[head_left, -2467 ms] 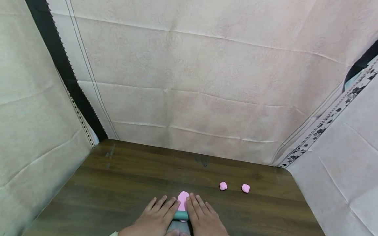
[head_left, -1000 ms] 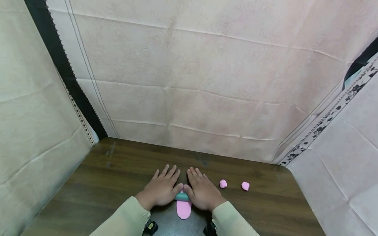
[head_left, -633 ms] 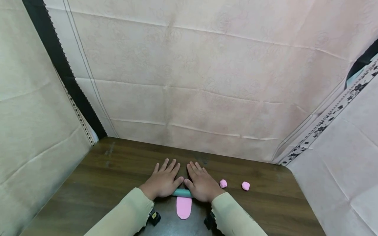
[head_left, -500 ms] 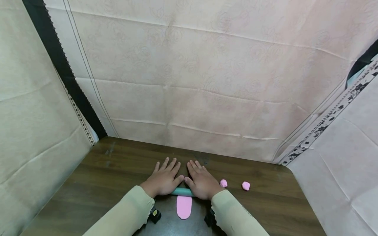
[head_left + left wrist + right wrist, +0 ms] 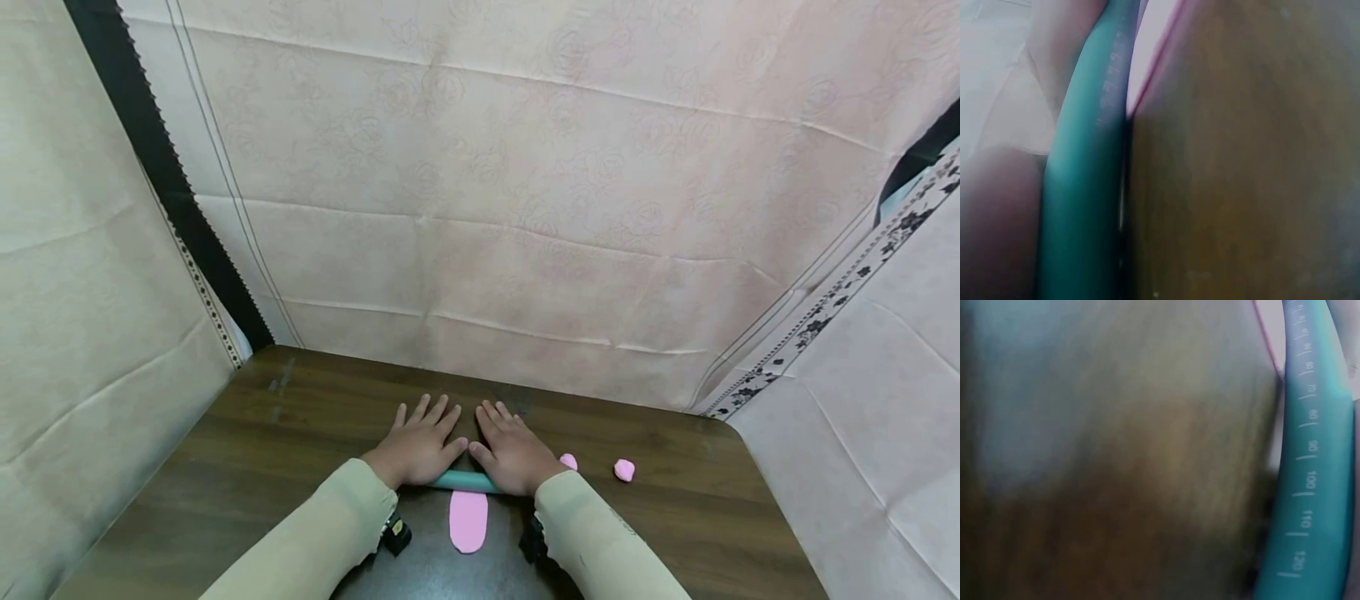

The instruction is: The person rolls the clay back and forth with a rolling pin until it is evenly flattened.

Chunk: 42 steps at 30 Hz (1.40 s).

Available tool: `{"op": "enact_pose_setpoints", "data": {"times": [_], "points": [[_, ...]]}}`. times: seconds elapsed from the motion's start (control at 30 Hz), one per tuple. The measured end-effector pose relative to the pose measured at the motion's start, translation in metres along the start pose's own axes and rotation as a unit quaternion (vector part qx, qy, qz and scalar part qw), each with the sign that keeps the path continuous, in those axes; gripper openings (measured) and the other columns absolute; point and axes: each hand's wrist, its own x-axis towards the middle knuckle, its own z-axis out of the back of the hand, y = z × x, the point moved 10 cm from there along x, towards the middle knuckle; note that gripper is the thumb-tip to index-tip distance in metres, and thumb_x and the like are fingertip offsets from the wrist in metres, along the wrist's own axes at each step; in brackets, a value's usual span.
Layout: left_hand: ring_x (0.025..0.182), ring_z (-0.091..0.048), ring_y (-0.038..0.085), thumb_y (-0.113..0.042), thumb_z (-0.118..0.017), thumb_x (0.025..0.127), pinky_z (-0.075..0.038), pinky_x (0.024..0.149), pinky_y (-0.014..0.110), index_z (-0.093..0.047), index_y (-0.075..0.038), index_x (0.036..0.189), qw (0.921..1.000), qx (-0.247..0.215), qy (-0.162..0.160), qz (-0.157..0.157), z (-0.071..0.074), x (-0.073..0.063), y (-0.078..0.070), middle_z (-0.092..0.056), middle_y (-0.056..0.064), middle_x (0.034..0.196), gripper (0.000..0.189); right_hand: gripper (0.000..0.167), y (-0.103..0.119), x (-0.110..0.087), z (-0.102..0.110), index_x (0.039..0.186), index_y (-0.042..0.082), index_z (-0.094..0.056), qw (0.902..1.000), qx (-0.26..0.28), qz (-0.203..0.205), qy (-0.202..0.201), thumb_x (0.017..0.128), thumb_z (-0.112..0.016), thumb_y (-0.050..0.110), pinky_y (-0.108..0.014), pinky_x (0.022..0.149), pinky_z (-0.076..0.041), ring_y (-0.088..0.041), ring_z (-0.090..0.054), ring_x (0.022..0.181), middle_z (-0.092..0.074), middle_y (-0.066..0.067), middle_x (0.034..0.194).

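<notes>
The left hand [image 5: 420, 450] and right hand [image 5: 513, 454] lie flat, fingers straight, palms on the rod [image 5: 465, 481], gripping nothing. The rod's long axis runs crosswise from palm to palm, bridging the gap between the 2 hands. The clay [image 5: 468, 523] lies midway between them, neither hand nearer, its long axis across the rod, reaching bodyward from the rod's near edge. 2 lumps [image 5: 624, 470] sit right of the right hand.

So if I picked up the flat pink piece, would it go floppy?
Probably: the pink piece looks thin, flat and longer than it is wide, so it may droop. It's unlikely to roll away, since it's flat, unlike the round green roller. It might also catch at first, because the roller seems to lie across its far end.
</notes>
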Motion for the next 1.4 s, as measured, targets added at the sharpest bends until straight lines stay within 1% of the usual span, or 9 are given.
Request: {"op": "enact_pose_setpoints", "data": {"times": [0.13, 0.27, 0.53, 0.6, 0.73, 0.83, 0.97, 1.2, 1.4], "points": [[0.177, -0.003, 0.042, -0.061, -0.035, 0.120, -0.001, 0.137, 0.076, -0.030, -0.022, 0.180, 1.0000, -0.001, 0.004, -0.001, 0.000, 0.001, 0.000, -0.014, 0.009, 0.191, 0.072, 0.078, -0.001, 0.001, 0.000, 0.182, 0.014, -0.018, 1.0000, 0.005, 0.001, 0.000, 0.121, -0.026, 0.062, -0.058, 0.142, -0.018, -0.030, -0.009, 0.178, -0.012, -0.006, 0.191], [0.177, -0.004, 0.042, -0.060, -0.035, 0.120, -0.002, 0.137, 0.076, -0.031, -0.021, 0.180, 1.0000, -0.003, 0.001, 0.000, 0.003, -0.001, -0.001, -0.014, 0.009, 0.190, 0.072, 0.078, -0.001, 0.002, -0.001, 0.182, 0.015, -0.017, 1.0000, 0.010, 0.002, 0.002, 0.120, -0.026, 0.063, -0.058, 0.142, -0.017, -0.029, -0.008, 0.178, -0.012, -0.005, 0.191], [0.177, -0.004, 0.042, -0.055, -0.040, 0.120, -0.002, 0.136, 0.077, -0.031, -0.022, 0.180, 0.9999, -0.007, 0.005, -0.011, 0.000, -0.010, -0.007, -0.015, 0.007, 0.190, 0.069, 0.078, 0.000, -0.004, -0.003, 0.182, 0.017, -0.016, 0.9999, 0.013, -0.002, 0.006, 0.120, -0.029, 0.063, -0.059, 0.142, -0.016, -0.029, -0.007, 0.179, -0.011, -0.004, 0.191], [0.177, -0.003, 0.041, -0.054, -0.040, 0.120, -0.002, 0.137, 0.077, -0.030, -0.023, 0.180, 0.9999, -0.006, 0.006, -0.009, -0.001, -0.013, -0.008, -0.015, 0.007, 0.190, 0.069, 0.078, 0.003, -0.007, -0.003, 0.182, 0.017, -0.016, 0.9998, 0.016, -0.002, 0.008, 0.120, -0.029, 0.062, -0.060, 0.142, -0.016, -0.029, -0.006, 0.179, -0.010, -0.003, 0.191], [0.177, -0.004, 0.041, -0.053, -0.040, 0.120, -0.003, 0.137, 0.076, -0.031, -0.023, 0.180, 1.0000, -0.007, 0.004, -0.003, -0.003, -0.021, -0.008, -0.015, 0.007, 0.190, 0.068, 0.078, 0.008, -0.013, -0.006, 0.182, 0.018, -0.015, 0.9997, 0.020, -0.004, 0.013, 0.120, -0.027, 0.064, -0.060, 0.142, -0.016, -0.029, -0.005, 0.178, -0.009, -0.003, 0.191], [0.177, -0.005, 0.041, -0.054, -0.041, 0.119, -0.004, 0.137, 0.076, -0.032, -0.022, 0.179, 1.0000, -0.007, 0.000, 0.002, -0.003, -0.027, -0.009, -0.016, 0.008, 0.190, 0.068, 0.080, 0.012, -0.018, -0.008, 0.182, 0.018, -0.015, 0.9998, 0.016, -0.003, 0.013, 0.120, -0.025, 0.066, -0.061, 0.141, -0.018, -0.030, -0.007, 0.178, -0.010, -0.004, 0.191], [0.177, -0.008, 0.041, -0.054, -0.042, 0.119, -0.005, 0.137, 0.077, -0.035, -0.021, 0.178, 1.0000, -0.008, -0.005, 0.000, -0.004, -0.036, -0.012, -0.019, 0.009, 0.190, 0.068, 0.079, 0.019, -0.026, -0.009, 0.182, 0.018, -0.016, 0.9998, 0.011, 0.000, 0.017, 0.120, -0.024, 0.066, -0.062, 0.141, -0.020, -0.030, -0.009, 0.178, -0.012, -0.003, 0.191], [0.176, -0.013, 0.041, -0.055, -0.038, 0.121, -0.011, 0.136, 0.077, -0.039, -0.020, 0.177, 0.9996, 0.002, -0.015, -0.025, -0.010, -0.055, -0.022, -0.025, 0.009, 0.188, 0.066, 0.080, 0.030, -0.043, -0.014, 0.182, 0.018, -0.018, 0.9998, -0.001, 0.007, 0.018, 0.119, -0.019, 0.068, -0.063, 0.139, -0.024, -0.030, -0.012, 0.178, -0.014, -0.004, 0.191], [0.175, -0.021, 0.042, -0.053, -0.037, 0.122, -0.017, 0.134, 0.078, -0.045, -0.018, 0.174, 0.9981, 0.007, -0.027, -0.055, -0.012, -0.072, -0.031, -0.032, 0.010, 0.185, 0.063, 0.085, 0.041, -0.058, -0.015, 0.181, 0.016, -0.025, 0.9998, -0.018, 0.009, -0.007, 0.117, -0.014, 0.071, -0.063, 0.137, -0.030, -0.030, -0.020, 0.176, -0.020, -0.003, 0.189]]}}
